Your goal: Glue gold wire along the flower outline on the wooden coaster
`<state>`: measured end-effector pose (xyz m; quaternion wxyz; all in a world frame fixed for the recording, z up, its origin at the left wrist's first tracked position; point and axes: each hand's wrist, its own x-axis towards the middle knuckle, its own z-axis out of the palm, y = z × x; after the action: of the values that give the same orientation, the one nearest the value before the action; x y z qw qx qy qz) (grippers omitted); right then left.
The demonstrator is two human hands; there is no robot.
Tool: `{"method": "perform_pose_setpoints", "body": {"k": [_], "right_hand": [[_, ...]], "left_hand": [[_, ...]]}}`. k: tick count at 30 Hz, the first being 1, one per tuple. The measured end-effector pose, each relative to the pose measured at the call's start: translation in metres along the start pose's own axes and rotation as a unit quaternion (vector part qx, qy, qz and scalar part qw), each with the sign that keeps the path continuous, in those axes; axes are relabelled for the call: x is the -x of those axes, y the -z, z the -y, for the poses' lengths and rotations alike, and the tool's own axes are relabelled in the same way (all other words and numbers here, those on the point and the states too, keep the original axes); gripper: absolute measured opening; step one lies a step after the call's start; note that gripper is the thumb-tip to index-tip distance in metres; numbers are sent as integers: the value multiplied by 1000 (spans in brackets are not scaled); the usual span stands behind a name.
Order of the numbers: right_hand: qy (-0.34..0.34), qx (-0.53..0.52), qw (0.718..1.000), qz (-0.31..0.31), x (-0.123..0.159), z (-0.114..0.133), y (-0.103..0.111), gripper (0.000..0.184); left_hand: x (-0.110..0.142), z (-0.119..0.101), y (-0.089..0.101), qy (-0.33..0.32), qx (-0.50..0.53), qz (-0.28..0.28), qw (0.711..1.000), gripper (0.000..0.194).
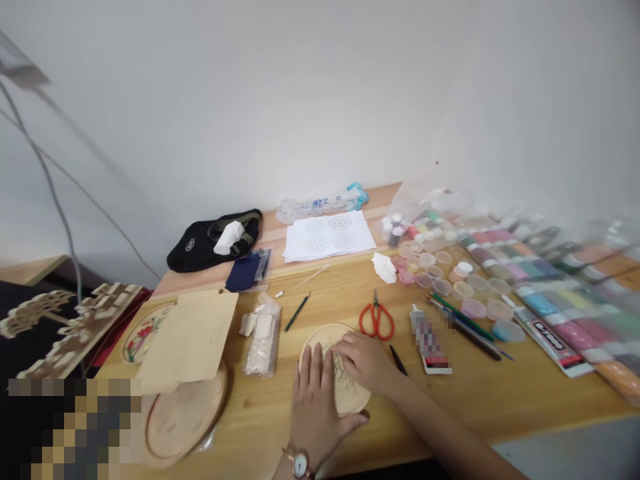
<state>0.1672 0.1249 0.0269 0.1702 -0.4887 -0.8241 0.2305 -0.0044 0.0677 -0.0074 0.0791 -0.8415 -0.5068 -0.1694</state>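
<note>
My left hand (315, 400) lies flat with its fingers stretched out on a round wooden plaque (345, 398), thumb near the lower rim. Dark outlines of a line drawing show on the plaque between my hands. Curled over the plaque's upper right part is my right hand (365, 360), fingertips pressed to its surface beside my left fingers. Whatever those fingertips may hold is too small or hidden. Just beyond the right hand lie red-handled scissors (377, 321). A dark slim tool (399, 360) rests to the right, partly behind my forearm.
Right: a glue tube (430, 341), brushes (465, 327), small lidded pots (473, 308) and rows of coloured packets (555, 300). Left: a pencil (298, 312), a plastic packet (263, 337), cardboard (193, 340) over round wooden plaques (187, 420). Behind: printed sheets (330, 237), a black bag (200, 243).
</note>
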Motion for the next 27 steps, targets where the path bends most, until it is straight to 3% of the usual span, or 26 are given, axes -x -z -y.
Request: {"method": "perform_pose_setpoints", "body": {"k": [7, 16, 20, 27], "right_hand": [[-5, 7, 1000, 16, -3, 2, 5, 30], [-78, 11, 997, -4, -22, 7, 11, 19], [-107, 19, 994, -5, -31, 8, 13, 28], [-132, 38, 990, 17, -40, 8, 13, 31]], "left_hand": [[-6, 2, 5, 6, 8, 34, 999, 115], [-27, 25, -10, -6, 29, 64, 998, 114], [-39, 34, -12, -19, 32, 76, 996, 113], [-53, 40, -1, -50, 43, 51, 997, 115]]}}
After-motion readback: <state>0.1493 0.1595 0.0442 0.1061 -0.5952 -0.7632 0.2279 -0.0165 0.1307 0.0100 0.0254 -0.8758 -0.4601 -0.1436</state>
